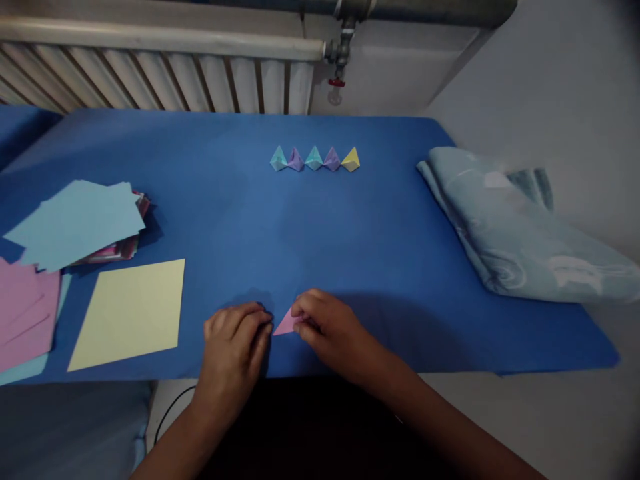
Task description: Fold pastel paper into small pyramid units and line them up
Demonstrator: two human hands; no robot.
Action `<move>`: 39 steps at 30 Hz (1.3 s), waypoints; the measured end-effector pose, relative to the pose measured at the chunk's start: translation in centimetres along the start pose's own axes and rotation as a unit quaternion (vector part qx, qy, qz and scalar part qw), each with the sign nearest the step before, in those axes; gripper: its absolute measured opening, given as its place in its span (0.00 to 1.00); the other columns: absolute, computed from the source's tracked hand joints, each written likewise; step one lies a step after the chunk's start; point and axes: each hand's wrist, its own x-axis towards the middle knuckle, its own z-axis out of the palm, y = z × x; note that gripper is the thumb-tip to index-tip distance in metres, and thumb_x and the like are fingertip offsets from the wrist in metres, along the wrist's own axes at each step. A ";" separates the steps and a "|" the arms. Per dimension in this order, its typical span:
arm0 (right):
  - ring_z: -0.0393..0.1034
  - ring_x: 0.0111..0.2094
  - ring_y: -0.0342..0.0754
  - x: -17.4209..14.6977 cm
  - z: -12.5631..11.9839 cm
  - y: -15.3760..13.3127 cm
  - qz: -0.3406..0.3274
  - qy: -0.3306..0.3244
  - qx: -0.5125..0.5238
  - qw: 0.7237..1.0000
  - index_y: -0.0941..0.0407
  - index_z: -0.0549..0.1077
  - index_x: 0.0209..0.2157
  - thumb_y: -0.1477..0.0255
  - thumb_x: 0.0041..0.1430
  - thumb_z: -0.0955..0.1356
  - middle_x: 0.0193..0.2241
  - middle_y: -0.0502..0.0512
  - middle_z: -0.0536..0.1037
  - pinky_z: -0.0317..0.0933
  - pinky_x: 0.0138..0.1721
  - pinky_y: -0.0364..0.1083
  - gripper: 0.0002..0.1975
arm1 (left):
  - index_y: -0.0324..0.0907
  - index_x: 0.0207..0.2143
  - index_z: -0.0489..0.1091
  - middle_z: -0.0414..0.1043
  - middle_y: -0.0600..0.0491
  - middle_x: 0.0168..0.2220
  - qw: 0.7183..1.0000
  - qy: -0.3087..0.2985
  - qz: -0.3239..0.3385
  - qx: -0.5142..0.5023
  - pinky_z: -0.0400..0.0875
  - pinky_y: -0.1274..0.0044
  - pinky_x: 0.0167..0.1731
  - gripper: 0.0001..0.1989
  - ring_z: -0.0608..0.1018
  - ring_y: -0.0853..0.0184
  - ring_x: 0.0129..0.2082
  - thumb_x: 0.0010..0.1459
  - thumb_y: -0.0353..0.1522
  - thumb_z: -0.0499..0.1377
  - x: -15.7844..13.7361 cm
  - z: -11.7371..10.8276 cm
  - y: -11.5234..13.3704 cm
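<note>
In the head view, my right hand pinches a small pink folded paper between thumb and fingers. The paper's pointed end sticks out to the left, and the rest is covered by my fingers. Just left of that point is my left hand, its fingers curled and together on the blue surface, apart from the paper, with nothing visible in them. Farther back stands a row of several folded paper pieces, with a teal one, a purple one and a yellow one among them.
A yellow paper sheet lies left of my hands on the blue table. Beyond it are stacked light-blue sheets and pink sheets. A folded pale-green cloth covers the right side. A radiator stands behind.
</note>
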 end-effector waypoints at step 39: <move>0.61 0.35 0.45 -0.3 -1.7 0.3 0.059 -0.007 -0.090 0.994 0.58 0.67 0.32 0.83 0.50 0.66 0.32 0.52 0.68 0.56 0.36 0.44 0.08 | 0.35 0.37 0.74 0.77 0.45 0.41 0.976 0.030 0.213 0.047 0.63 0.64 0.48 0.12 0.75 0.61 0.40 0.62 0.26 0.49 -0.2 1.8 2.2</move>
